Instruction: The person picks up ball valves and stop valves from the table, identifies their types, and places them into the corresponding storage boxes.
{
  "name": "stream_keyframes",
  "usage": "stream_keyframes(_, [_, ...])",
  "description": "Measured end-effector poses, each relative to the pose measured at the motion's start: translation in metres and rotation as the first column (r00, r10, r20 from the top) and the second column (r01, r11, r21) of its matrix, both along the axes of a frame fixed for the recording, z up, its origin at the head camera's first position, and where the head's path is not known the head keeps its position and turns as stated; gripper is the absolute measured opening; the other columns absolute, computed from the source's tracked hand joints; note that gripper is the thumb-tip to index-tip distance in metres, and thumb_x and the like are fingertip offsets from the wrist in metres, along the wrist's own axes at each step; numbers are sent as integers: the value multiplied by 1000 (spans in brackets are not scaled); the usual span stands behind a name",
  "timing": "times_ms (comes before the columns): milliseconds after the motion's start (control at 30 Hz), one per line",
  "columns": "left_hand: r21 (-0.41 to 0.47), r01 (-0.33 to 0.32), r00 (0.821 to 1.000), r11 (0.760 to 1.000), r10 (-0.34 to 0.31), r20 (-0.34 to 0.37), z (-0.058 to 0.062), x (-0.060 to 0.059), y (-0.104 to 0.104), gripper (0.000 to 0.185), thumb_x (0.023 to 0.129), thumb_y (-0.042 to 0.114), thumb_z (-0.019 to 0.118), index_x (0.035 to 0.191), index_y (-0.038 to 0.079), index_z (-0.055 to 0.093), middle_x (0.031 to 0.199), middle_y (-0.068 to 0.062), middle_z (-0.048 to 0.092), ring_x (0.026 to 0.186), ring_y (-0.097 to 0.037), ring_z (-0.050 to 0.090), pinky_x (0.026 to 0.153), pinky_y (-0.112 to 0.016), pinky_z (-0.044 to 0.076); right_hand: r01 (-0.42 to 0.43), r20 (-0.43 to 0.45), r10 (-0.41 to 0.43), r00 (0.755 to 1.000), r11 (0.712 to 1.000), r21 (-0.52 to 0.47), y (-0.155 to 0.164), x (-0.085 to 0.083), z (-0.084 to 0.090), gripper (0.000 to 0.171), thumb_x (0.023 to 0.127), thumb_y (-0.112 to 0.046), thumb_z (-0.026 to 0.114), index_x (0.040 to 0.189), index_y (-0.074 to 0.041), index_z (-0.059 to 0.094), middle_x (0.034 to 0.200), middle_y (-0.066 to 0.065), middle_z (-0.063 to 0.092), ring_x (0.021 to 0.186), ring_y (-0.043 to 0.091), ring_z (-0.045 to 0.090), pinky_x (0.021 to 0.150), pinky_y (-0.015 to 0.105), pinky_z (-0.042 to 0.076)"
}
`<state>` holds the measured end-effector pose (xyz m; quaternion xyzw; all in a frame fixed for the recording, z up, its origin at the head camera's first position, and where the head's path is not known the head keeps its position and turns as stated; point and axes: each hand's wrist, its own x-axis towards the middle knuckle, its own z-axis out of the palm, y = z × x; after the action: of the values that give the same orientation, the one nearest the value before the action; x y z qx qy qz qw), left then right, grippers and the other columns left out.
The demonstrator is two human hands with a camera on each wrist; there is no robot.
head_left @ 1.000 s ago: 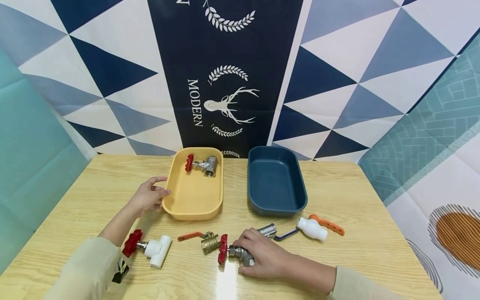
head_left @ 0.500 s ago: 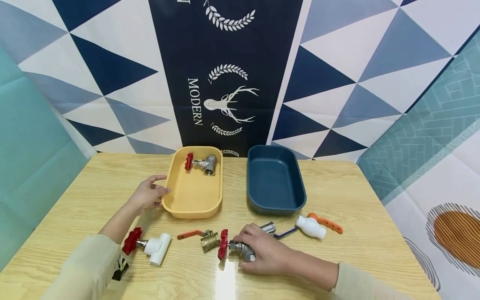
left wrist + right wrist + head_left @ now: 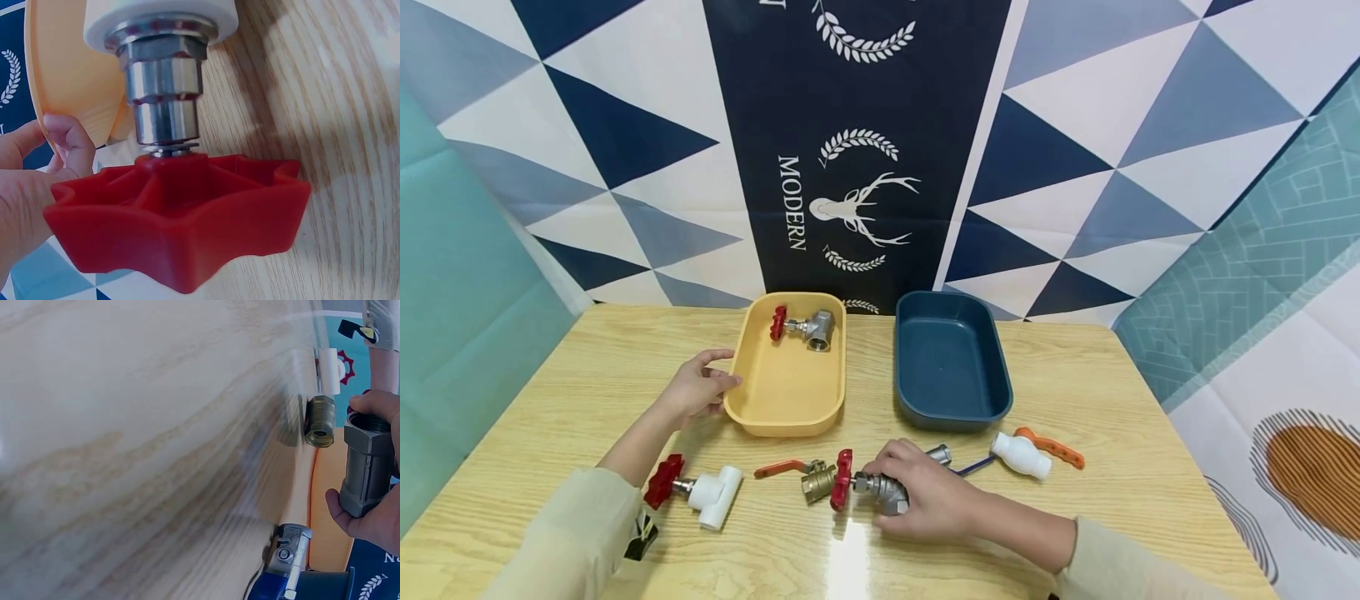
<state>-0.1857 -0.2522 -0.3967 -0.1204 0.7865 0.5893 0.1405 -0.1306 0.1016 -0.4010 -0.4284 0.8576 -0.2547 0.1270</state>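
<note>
My right hand (image 3: 936, 496) is wrapped round the body of the grey metal valve with the red handwheel (image 3: 887, 493), thumb against one end and fingertips at the other, and the valve looks raised off the pale wooden tabletop (image 3: 790, 558). That grip seems sound to me: the body is the heavy part, so I should bear the weight there and leave the wheel's stem free of any pull. The wheel sticks out to the left, just beside the brass valve with the orange-red lever (image 3: 817, 483); I can't tell whether they touch, so a straight lift is safer than a sideways drag. The silver valve with the blue lever (image 3: 938, 454) lies just behind my knuckles, and I'd best clear it too. My left hand (image 3: 696, 389) pinches the left wall of the yellow plastic tray (image 3: 786, 431), thumb and fingers on the rim. A light hold is enough to steady it, I judge; pressing harder could tip it and roll the grey metal valve with a red wheel (image 3: 820, 331) lying at its far end.
</note>
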Motion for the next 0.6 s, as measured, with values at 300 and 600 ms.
stream_keyframes(300, [1,-4,1000,1000,4,7,0,0,-1,60,93,9,55,145,4,25,96,-7,49,67,-11,51,57,-25,48,18,46,-17,999,1000,-17,-7,-5,7,46,78,-31,73,119,-15,60,105,-8,52,91,3,45,75,17,43])
stream_keyframes(600, [2,-7,1000,1000,7,7,1,0,-2,60,93,9,56,144,4,26,95,-8,50,63,-10,50,55,-24,47,21,26,-20,999,998,-62,-13,-9,12,46,77,-30,74,118,-14,61,106,-6,54,90,4,47,75,17,44])
